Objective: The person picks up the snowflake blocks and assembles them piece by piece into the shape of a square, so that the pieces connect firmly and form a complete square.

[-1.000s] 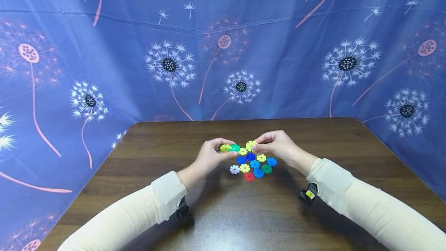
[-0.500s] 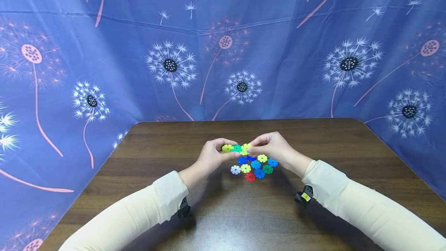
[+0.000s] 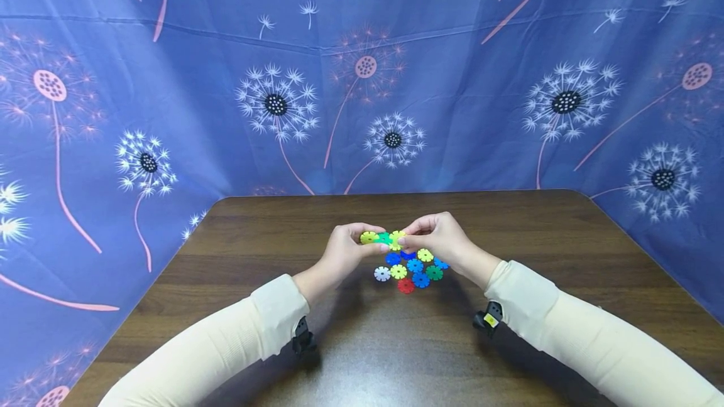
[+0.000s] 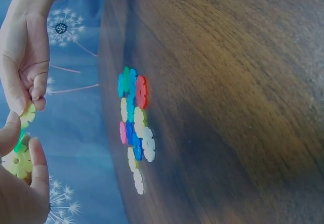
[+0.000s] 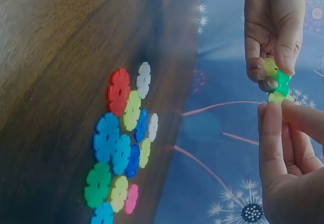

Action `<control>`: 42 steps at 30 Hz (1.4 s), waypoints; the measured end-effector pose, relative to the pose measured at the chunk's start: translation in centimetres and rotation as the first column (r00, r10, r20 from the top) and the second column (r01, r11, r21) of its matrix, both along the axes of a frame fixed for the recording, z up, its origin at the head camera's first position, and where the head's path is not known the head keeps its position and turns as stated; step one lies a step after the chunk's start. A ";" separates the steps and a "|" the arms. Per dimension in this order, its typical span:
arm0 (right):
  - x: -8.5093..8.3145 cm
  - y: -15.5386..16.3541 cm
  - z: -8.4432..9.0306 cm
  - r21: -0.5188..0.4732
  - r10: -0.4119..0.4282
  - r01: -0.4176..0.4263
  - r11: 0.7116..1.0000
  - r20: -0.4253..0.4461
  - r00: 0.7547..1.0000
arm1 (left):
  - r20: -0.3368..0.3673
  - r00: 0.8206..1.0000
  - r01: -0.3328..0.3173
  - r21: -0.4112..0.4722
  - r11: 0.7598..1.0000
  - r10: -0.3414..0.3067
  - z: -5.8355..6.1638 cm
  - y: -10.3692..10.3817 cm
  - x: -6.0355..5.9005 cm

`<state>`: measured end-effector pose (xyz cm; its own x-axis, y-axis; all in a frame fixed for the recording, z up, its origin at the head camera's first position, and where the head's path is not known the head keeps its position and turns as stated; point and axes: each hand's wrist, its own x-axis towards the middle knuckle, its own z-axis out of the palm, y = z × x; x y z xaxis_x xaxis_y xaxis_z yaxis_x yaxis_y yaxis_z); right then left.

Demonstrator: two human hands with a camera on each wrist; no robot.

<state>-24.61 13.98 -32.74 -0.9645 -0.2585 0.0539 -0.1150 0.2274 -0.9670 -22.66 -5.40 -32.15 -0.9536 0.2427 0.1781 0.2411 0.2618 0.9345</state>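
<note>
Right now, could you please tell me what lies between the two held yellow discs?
A green disc lies between them, clearest in the right wrist view.

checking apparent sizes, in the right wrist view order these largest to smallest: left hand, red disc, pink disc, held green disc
1. Left hand
2. Red disc
3. Pink disc and held green disc: too alike to rank

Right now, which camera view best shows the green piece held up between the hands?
The right wrist view: the green piece looks largest there, between two yellow pieces. The head view shows it smaller; the left wrist view shows just a green sliver.
</note>
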 end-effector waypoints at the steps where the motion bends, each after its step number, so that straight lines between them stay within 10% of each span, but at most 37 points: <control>1: 0.0 -0.1 0.0 -0.008 -0.003 0.003 1.000 -0.001 1.000 | -0.008 1.000 -0.010 -0.012 1.000 0.010 0.3 0.1 0.3; 11: 0.3 -0.5 0.1 -0.061 0.002 -0.005 0.998 -0.047 0.999 | -0.012 1.000 -0.028 -0.028 0.999 0.028 1.0 0.1 0.7; 24: 0.9 -0.6 0.6 -0.056 0.023 -0.025 0.998 -0.023 0.999 | 0.031 0.994 0.109 -0.078 0.991 -0.107 -0.7 -0.1 -1.3; 32: 1.0 -0.4 0.8 -0.062 0.024 -0.025 0.998 -0.014 1.000 | 0.025 0.997 0.080 -0.098 0.992 -0.077 1.7 0.2 0.6; 42: 0.3 1.8 0.5 -0.048 0.056 -0.055 0.997 0.019 0.998 | 0.036 0.999 0.036 -0.085 0.996 -0.033 1.5 -0.1 0.8</control>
